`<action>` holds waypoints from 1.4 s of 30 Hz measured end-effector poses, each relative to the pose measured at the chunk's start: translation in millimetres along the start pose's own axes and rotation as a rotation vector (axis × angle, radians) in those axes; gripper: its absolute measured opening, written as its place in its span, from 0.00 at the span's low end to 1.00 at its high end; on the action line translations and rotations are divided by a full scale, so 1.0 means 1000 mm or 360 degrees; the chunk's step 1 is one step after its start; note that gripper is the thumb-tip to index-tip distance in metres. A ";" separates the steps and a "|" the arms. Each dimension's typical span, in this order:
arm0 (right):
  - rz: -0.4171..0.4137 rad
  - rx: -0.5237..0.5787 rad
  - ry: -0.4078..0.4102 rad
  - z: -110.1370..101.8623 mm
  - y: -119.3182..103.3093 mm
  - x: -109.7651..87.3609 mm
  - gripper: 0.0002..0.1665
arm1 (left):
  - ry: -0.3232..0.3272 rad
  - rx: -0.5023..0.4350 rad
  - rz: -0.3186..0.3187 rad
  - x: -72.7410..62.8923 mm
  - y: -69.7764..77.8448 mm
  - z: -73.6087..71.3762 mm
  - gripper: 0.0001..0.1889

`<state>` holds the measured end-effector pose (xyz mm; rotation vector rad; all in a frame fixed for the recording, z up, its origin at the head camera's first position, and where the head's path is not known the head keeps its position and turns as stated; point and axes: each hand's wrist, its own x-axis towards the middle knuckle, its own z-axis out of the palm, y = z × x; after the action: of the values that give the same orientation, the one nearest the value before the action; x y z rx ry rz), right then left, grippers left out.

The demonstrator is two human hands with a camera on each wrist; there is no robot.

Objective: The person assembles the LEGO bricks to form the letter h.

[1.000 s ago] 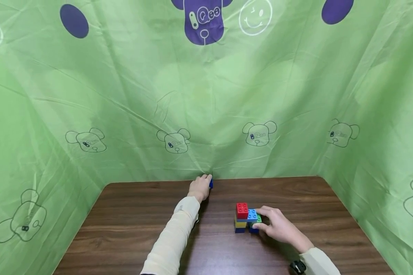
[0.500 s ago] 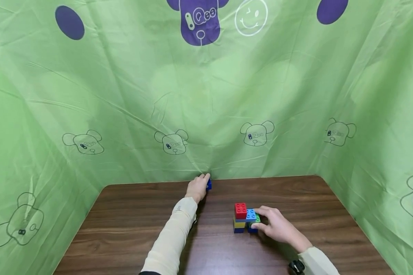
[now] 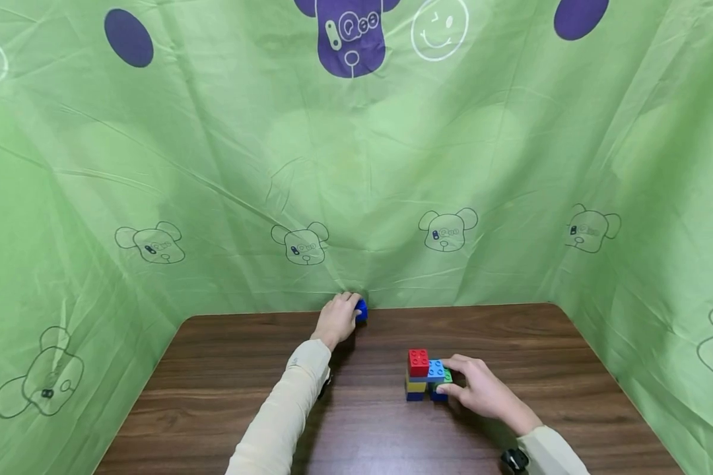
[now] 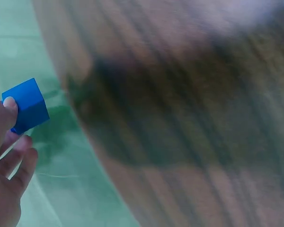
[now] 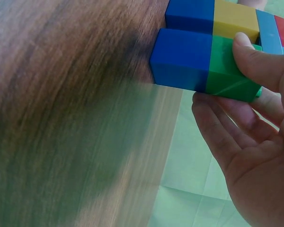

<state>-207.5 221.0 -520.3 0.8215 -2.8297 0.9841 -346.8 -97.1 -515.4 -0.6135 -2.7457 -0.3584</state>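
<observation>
At the far edge of the table, my left hand (image 3: pixel 337 319) pinches a blue toy brick (image 3: pixel 362 310) between thumb and fingers. The left wrist view shows this blue brick (image 4: pixel 27 105) with the thumb across one face, against the green cloth. My right hand (image 3: pixel 481 389) grips the green brick (image 5: pixel 229 71) of a small brick structure on the table. Under the green brick is a blue brick (image 5: pixel 182 56). Beside these, a yellow brick (image 3: pixel 416 386) sits over another blue one. A light blue brick (image 3: pixel 436 370) spans the top, with a red brick (image 3: pixel 418 361) on its left end.
The brown wooden table (image 3: pixel 226 382) has rounded far corners. Green cloth (image 3: pixel 368 171) printed with bear outlines hangs behind it and on both sides, close against the far edge. A dark watch-like device (image 3: pixel 514 460) is on the right wrist.
My left hand has shifted slightly up and left in the head view, and more of its blue brick shows. The right hand keeps its grip on the structure, which stays in place.
</observation>
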 end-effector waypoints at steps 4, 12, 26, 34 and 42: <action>0.0032 0.0012 -0.0023 0.000 -0.001 0.001 0.23 | 0.0096 -0.0047 0.0069 0.004 0.005 -0.015 0.15; 0.0011 0.0015 -0.0001 0.000 0.000 0.000 0.24 | 0.0181 -0.0273 0.0237 0.007 0.032 -0.053 0.17; 0.0011 -0.0006 0.0017 0.001 0.001 0.001 0.24 | 0.0060 -0.0454 0.0511 -0.013 0.096 -0.123 0.20; -0.0048 0.0017 0.0054 -0.002 0.000 0.006 0.21 | -0.0226 -0.0345 0.0612 -0.034 0.123 -0.126 0.19; -0.0056 0.0027 0.0053 0.002 0.001 0.003 0.20 | -0.0298 -0.0210 0.0643 -0.049 0.134 -0.111 0.19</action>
<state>-210.0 219.1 -521.6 0.8454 -2.7732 1.0085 -218.6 -31.0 -406.7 -1.2667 -2.6902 -0.4021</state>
